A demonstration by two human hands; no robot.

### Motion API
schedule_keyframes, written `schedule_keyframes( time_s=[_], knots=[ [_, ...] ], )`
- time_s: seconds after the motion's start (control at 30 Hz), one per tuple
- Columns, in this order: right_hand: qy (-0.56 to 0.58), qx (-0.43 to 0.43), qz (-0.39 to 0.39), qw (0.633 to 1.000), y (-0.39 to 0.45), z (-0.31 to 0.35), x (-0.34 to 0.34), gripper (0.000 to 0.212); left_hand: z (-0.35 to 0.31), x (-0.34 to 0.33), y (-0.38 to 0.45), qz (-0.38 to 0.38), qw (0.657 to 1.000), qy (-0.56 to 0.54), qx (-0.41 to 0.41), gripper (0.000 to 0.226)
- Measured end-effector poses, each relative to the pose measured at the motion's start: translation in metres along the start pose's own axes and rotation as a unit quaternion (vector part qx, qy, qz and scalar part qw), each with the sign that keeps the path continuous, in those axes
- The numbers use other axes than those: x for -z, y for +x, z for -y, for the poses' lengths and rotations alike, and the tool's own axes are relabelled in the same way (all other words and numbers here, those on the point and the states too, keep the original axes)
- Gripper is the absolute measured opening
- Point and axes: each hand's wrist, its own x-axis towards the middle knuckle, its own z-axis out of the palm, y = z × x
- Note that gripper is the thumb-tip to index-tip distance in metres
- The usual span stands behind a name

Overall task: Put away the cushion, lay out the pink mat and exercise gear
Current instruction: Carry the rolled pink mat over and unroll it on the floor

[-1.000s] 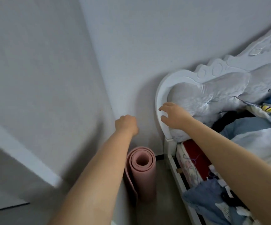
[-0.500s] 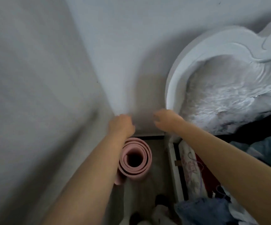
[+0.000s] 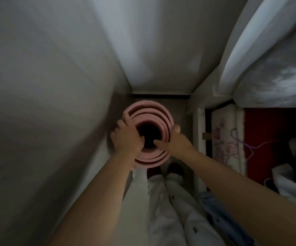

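Head view, both hands now apparently gripping pink mat (image 3: 154, 110)

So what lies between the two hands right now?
The head view shows the rolled pink mat between them; left hand and right hand both grip its top rim.

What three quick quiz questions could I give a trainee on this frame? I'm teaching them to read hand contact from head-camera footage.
1. True or false: both hands grip the top rim of the rolled pink mat.
2. Which is it: the mat stands A) upright on end in the gap between wall and bed frame, or B) flat and unrolled on the floor?
3. Where does a finger of the right hand reach?

Key
1. True: the left hand curls over the left rim and the right hand grips the right rim.
2. A.
3. Into the roll's dark hollow centre.
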Motion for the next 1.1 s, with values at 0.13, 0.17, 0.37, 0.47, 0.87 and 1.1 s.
schedule_keyframes(
  time_s=[0.13, 0.17, 0.37, 0.47, 0.87, 1.1],
  knots=[
    [0.086, -0.026, -0.068, 0.994, 0.011, 0.001, -0.021, 0.063, 0.013, -0.020, 0.007, -0.023, 0.997, -0.075, 0.006, 0.089],
    [0.101, -0.024, -0.079, 0.991, 0.010, -0.001, -0.023, 0.062, 0.017, -0.020, 0.008, -0.024, 0.994, -0.101, 0.022, 0.088],
    [0.225, -0.064, -0.077, 0.969, -0.002, -0.016, -0.014, 0.069, 0.034, -0.016, -0.001, 0.032, 0.978, -0.204, -0.018, 0.055],
    [0.199, -0.056, -0.069, 0.976, -0.009, -0.020, -0.010, 0.064, 0.033, -0.016, -0.008, 0.052, 0.979, -0.195, -0.036, 0.051],
    [-0.004, 0.031, -0.063, 0.998, -0.103, -0.033, 0.018, 0.061, 0.036, -0.002, -0.116, 0.035, 0.957, -0.287, -0.024, 0.038],
    [-0.115, 0.147, -0.124, 0.975, -0.203, -0.043, 0.021, 0.086, 0.063, 0.006, -0.232, -0.007, 0.924, -0.382, -0.032, 0.047]
  ],
)
